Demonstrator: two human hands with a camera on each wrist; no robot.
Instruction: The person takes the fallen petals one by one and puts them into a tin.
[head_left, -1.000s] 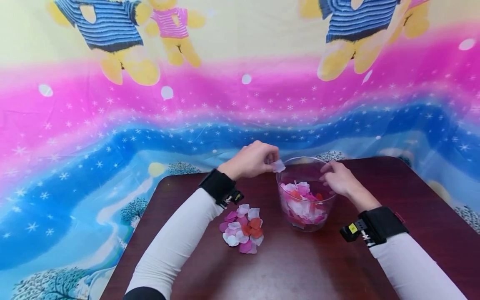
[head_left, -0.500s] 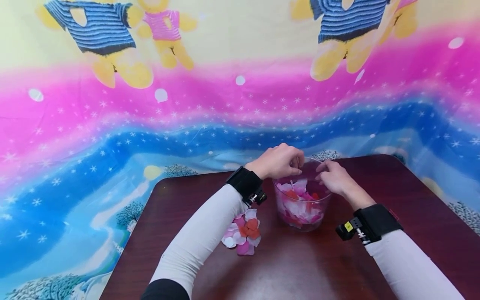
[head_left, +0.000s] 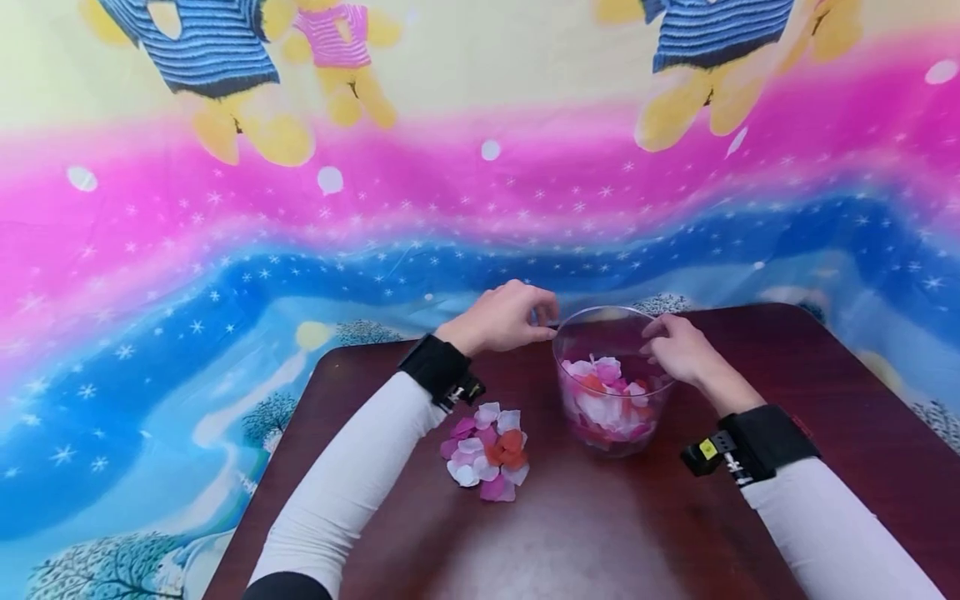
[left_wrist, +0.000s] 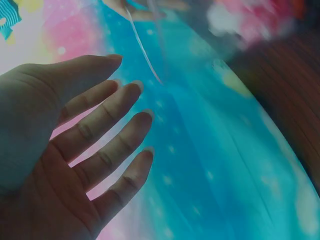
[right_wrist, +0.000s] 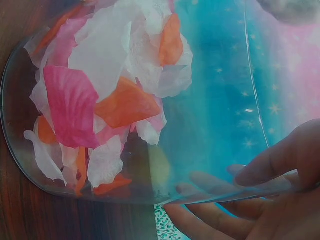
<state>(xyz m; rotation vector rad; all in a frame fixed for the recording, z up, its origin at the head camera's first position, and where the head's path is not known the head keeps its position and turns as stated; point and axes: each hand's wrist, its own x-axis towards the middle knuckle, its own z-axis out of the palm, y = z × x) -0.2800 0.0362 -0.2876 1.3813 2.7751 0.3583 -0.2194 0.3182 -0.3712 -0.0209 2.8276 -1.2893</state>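
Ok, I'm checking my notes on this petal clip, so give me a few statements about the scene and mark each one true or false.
1. The right hand holds the rim of the clear bowl. True.
2. The bowl is empty. False: it holds pink, white and orange petals.
3. A pile of loose petals lies on the table on the left of the bowl. True.
4. The left hand pinches a petal. False: in the left wrist view its fingers are straight and hold nothing.
5. The bowl lies tipped on its side. False: it stands upright on the table.
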